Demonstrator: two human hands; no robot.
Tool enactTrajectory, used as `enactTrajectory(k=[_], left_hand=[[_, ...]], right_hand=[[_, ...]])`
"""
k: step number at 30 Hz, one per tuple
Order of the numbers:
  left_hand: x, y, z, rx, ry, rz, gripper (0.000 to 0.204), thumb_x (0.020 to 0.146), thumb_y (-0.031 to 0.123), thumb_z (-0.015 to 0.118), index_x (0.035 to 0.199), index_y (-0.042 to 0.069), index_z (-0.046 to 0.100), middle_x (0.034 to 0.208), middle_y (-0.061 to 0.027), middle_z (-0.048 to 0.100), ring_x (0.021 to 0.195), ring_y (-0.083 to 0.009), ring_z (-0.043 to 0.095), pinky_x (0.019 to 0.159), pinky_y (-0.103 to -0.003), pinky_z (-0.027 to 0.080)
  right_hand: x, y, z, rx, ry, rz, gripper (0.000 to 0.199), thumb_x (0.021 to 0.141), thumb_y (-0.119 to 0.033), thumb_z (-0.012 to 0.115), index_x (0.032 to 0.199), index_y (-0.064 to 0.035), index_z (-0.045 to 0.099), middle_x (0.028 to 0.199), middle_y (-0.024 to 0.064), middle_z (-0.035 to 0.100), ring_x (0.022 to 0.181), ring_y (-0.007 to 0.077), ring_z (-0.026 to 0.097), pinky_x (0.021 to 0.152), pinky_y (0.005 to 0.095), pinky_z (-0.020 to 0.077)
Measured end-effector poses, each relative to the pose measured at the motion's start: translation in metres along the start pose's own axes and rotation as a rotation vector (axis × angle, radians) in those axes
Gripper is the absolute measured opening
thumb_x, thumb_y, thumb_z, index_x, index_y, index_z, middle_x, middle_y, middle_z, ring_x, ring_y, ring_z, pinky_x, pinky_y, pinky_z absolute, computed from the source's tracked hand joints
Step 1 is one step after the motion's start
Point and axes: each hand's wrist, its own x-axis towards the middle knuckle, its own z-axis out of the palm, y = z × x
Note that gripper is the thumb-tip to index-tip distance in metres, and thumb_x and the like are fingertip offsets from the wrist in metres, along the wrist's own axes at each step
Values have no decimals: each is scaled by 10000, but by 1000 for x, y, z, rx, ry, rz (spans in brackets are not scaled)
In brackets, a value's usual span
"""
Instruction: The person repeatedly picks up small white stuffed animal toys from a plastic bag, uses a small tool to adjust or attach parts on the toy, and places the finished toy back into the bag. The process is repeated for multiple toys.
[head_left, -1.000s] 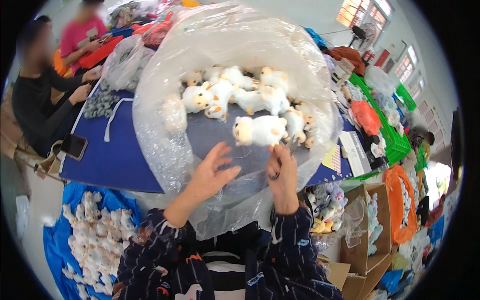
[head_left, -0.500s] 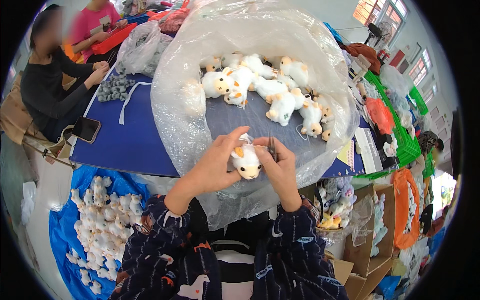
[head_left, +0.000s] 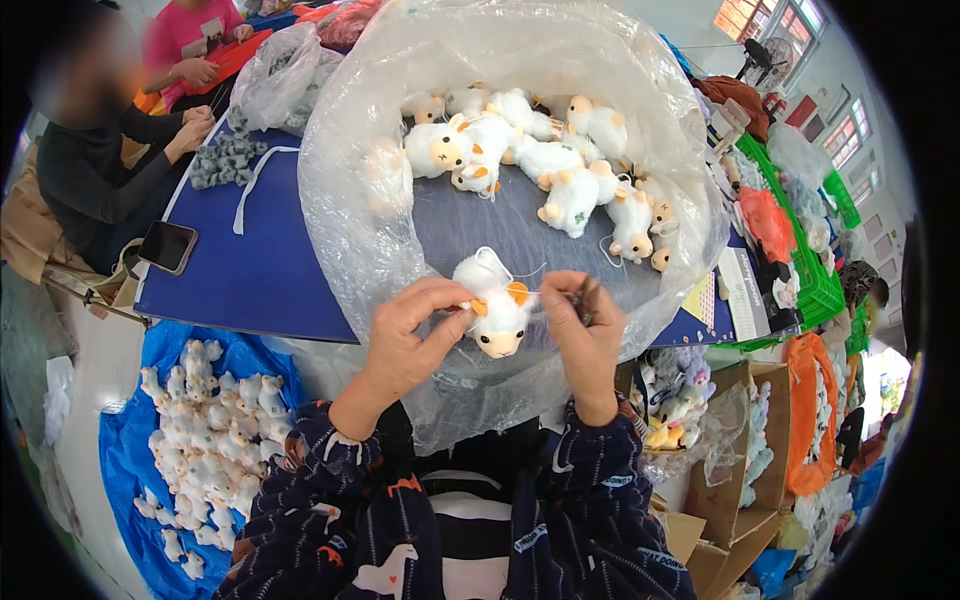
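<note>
A small white plush toy with orange ears is held just above the near edge of the blue table, over the mouth of a large clear plastic bag. The left hand is closed on the toy's left side, thumb and fingers pinched at an orange ear. The right hand is clenched around a thin dark tool, too small to be identified, with its tip brought to the toy's right ear; a fine thread seems to run between them.

By the look of things, this one toy is being worked on and is not yet finished. A cluster of like toys is seen inside the bag, farther off, and a far larger heap is spread on a blue sheet on the floor at the near left. Which pile is done and which is waiting cannot be told from the picture, so a good share of the work is judged to be left. At the far left, other people are seated at the same table beside a dark phone.
</note>
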Motion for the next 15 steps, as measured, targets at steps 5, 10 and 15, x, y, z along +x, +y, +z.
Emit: enactTrajectory(k=[5,10,15], left_hand=[[0,4,2,29,-9,20,151,779,13,650,929,0,659,942,-111,645,820,-174,628,714,-271,501],[-1,9,3,94,-44,65,161,775,5,648,935,1,662,938,-116,648,828,-183,633,717,-273,504],[-4,4,1,60,-22,86,154,770,2,654,924,6,667,941,-114,655,830,-192,635,722,-277,505]], right_hand=[[0,-14,-12,-380,-79,-410,226,747,10,681,967,-8,632,863,69,611,640,98,528,573,213,422],[2,-22,5,-484,-212,-448,160,726,14,683,877,-14,639,771,60,580,688,152,554,579,253,427],[12,-19,-13,-284,145,-247,32,827,-29,611,856,-19,602,684,-11,524,593,97,524,526,218,410]])
